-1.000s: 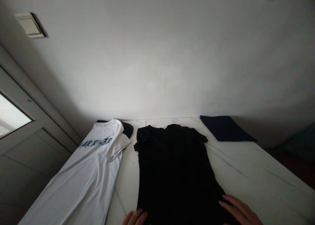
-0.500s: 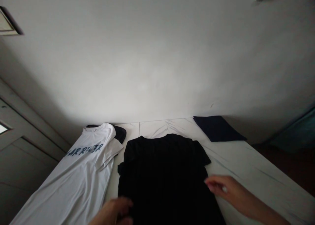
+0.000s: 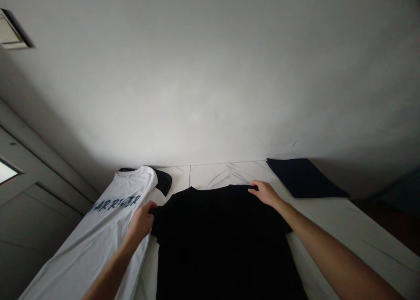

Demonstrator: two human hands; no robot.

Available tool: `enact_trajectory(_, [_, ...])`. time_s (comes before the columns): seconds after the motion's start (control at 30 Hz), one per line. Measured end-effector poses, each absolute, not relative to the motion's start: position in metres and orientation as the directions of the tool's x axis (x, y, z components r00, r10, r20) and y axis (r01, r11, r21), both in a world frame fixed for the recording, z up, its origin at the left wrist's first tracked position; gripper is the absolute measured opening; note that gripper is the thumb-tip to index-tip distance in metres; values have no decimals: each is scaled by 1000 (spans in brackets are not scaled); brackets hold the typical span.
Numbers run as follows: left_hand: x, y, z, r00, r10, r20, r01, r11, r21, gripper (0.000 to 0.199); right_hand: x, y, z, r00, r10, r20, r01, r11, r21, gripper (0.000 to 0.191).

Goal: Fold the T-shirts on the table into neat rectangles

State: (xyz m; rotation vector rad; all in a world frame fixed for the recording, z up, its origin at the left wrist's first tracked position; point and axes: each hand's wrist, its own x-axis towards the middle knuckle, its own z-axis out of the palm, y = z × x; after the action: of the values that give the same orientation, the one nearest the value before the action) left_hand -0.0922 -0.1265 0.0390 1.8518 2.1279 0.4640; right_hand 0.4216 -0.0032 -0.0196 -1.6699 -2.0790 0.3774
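A black T-shirt (image 3: 223, 243) lies spread out in front of me, its neckline toward the wall. My left hand (image 3: 143, 221) is closed on the edge of its left sleeve, above the neighbouring white shirt. At the top edge, near the right shoulder, my right hand (image 3: 264, 192) pinches the black cloth between thumb and fingers. The white T-shirt (image 3: 108, 238) with dark lettering lies to the left, partly hidden behind my left hand and forearm.
A folded dark navy cloth (image 3: 305, 177) lies at the back right of the marbled white tabletop (image 3: 348, 230). Some dark item (image 3: 164, 181) sticks out from behind the white shirt. The wall (image 3: 210, 81) rises at the table's back edge; a panelled door (image 3: 36, 217) stands at the left.
Both hands have moved forward and taken hold of the black T-shirt, the left at the sleeve and the right at the shoulder. The sleeves are now spread wider. The view has shifted slightly.
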Motion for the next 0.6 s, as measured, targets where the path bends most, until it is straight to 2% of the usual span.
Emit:
enact_trajectory(0.1, [-119, -120, 48, -300, 947, 115, 920, 256, 297, 42, 431, -3, -17, -167, 979, 116, 821, 204, -534, 15])
enact_trajectory(0.2, [-110, -104, 49, -261, 934, 246, 955, 212, 209, 51, 430, -1, -13, -214, 976, 50, 776, 201, -597, 25])
enact_trajectory(0.3, [-73, -82, 38, -113, 978, 175, 976, 76, 205, 52, 423, 5, -8, -243, 970, -14, 770, 184, -610, 31])
enact_trajectory(0.4, [-41, -58, 23, -70, 996, 63, 974, 55, 221, 40, 416, 11, -7, -257, 966, -34, 786, 188, -589, 32])
enact_trajectory(0.5, [-31, -42, 16, -97, 995, 6, 963, 93, 252, 27, 414, 12, -10, -262, 965, 12, 758, 214, -616, 19])
enact_trajectory(0.6, [-36, -36, 21, -69, 998, -11, 939, 68, 337, 15, 417, 7, -16, -177, 977, 117, 705, 209, -678, 21])
